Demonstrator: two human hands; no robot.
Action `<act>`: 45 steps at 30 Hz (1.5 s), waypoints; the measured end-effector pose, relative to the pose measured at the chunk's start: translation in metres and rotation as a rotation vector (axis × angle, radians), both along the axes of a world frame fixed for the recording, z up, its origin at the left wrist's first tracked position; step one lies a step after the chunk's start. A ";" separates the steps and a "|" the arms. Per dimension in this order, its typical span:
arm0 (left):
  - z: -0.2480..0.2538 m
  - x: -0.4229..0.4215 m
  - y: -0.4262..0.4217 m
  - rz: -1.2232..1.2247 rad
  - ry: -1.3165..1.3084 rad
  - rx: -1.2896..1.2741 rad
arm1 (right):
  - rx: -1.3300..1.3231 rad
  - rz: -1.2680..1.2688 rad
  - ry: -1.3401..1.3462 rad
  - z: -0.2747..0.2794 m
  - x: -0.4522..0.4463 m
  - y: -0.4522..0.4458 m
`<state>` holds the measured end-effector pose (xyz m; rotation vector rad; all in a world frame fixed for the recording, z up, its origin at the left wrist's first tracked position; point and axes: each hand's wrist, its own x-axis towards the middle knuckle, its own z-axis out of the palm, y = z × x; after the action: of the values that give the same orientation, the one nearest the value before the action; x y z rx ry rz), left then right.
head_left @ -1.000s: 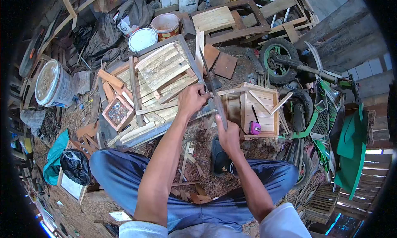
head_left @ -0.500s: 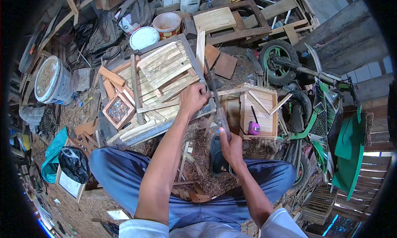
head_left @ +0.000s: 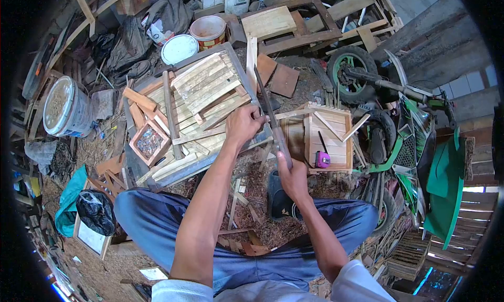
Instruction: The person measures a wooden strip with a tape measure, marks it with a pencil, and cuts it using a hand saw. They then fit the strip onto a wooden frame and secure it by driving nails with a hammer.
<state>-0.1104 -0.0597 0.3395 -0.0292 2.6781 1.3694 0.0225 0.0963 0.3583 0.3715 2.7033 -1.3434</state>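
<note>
My left hand [head_left: 244, 124] is closed around the end of a thin wooden strip [head_left: 295, 113], above the front right edge of a low workbench [head_left: 216, 154]. The strip reaches rightward past the saw, towards a small wooden crate [head_left: 347, 124]. My right hand [head_left: 293, 180] grips the lower end of a long, narrow handsaw [head_left: 275, 116], thumb laid along it. Its dark blade points away from me and crosses the strip close to my left fingers. Where blade and wood meet is too small to make out. On the bench lies a slatted wooden panel [head_left: 207, 84].
A pink tape measure [head_left: 323, 159] and a dark pencil-like stick sit in the crate. A wooden box of nails [head_left: 149, 142] rests on the bench's left. Buckets [head_left: 67, 107] stand at left and behind. To the right is a green motorbike [head_left: 401, 150]. Scraps and shavings cover the ground.
My right hand and the saw have moved slightly forward, away from me. The left hand keeps its hold on the strip. The whole view has shifted a little.
</note>
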 end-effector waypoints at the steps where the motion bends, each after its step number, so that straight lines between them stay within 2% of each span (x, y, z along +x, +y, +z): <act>1: 0.000 0.000 0.000 0.004 0.018 -0.008 | -0.002 -0.004 -0.025 0.005 0.010 0.004; 5: -0.009 0.002 0.001 0.006 0.094 -0.001 | -0.024 -0.067 -0.145 0.010 0.072 0.021; 8: -0.005 0.003 0.001 0.010 0.059 0.010 | -0.117 -0.116 -0.188 -0.008 0.085 0.026; 13: -0.001 0.001 0.003 0.016 0.045 -0.007 | -0.047 -0.030 -0.020 -0.005 -0.001 0.000; 15: 0.001 0.002 0.002 0.014 0.015 -0.010 | -0.040 -0.016 -0.001 -0.002 -0.005 -0.001; 23: -0.006 0.003 0.001 0.023 0.087 0.014 | -0.117 -0.142 -0.269 -0.003 0.092 0.027; 28: -0.002 0.005 0.003 0.019 0.084 -0.006 | -0.073 -0.064 -0.055 -0.004 0.016 0.006; 31: -0.007 0.004 0.002 0.003 0.047 -0.008 | -0.011 -0.035 -0.050 0.003 -0.005 0.003; 34: -0.008 0.001 0.003 0.013 0.058 0.007 | -0.051 -0.048 -0.022 0.016 0.038 0.007; 39: 0.000 0.005 0.004 0.037 0.039 -0.015 | -0.075 -0.127 -0.231 0.008 0.098 0.020; 43: 0.000 0.005 0.005 0.030 0.046 -0.030 | -0.016 -0.066 -0.044 0.002 0.017 0.004; 45: -0.002 0.003 0.005 0.032 -0.002 -0.003 | -0.078 -0.023 0.041 0.012 -0.020 -0.002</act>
<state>-0.1070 -0.0551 0.3370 -0.0731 2.6900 1.3731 0.0026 0.0946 0.3705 0.3725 2.6775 -1.4728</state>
